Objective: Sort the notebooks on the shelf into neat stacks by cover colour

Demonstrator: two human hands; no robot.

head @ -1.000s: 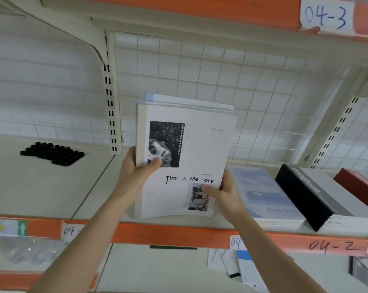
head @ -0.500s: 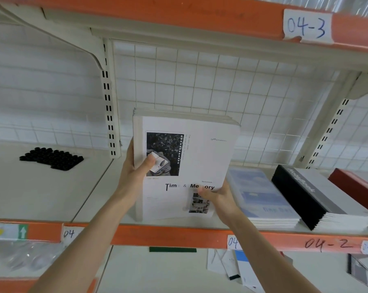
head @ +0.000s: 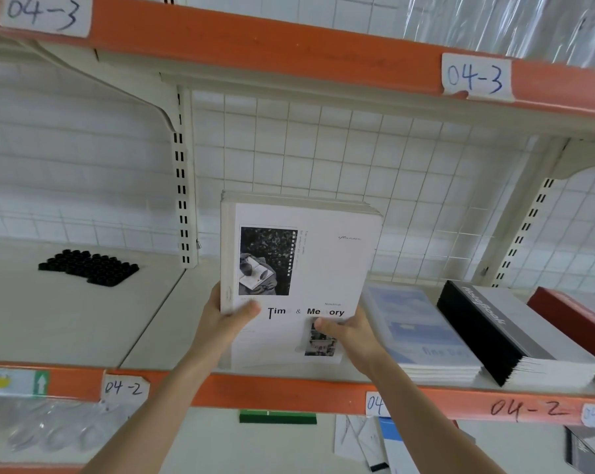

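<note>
A stack of white notebooks (head: 299, 268) stands upright over the middle of the shelf (head: 66, 323), held between 2 hands. The front cover is plain white, with a black-and-white photo in its upper left and the printed title "Time & Memory" across the lower half, a few letters washed out. A smaller photo sits near the lower right. The top edges of the notebooks behind the front one show as slightly uneven steps.

The long axis of the stack runs up and down, the cover faces the camera, and the spine lies along the left side. The top leans a little to the right. The bottom edge is down at the shelf, just behind the orange front rail; whether it rests there cannot be told.

The left hand (head: 220, 323) grips the lower spine edge, thumb pressed on the cover below the large photo, fingers hidden behind. The right hand (head: 350, 336) grips the lower right edge, thumb on the cover at the small photo, fingers also out of sight behind.

Just right of the right hand a stack of blue notebooks (head: 415, 330) lies flat. Beside it lies a stack of grey notebooks with black spines (head: 515, 340), then a red notebook (head: 576, 313). A black tray (head: 87, 268) sits well apart on the left.
</note>
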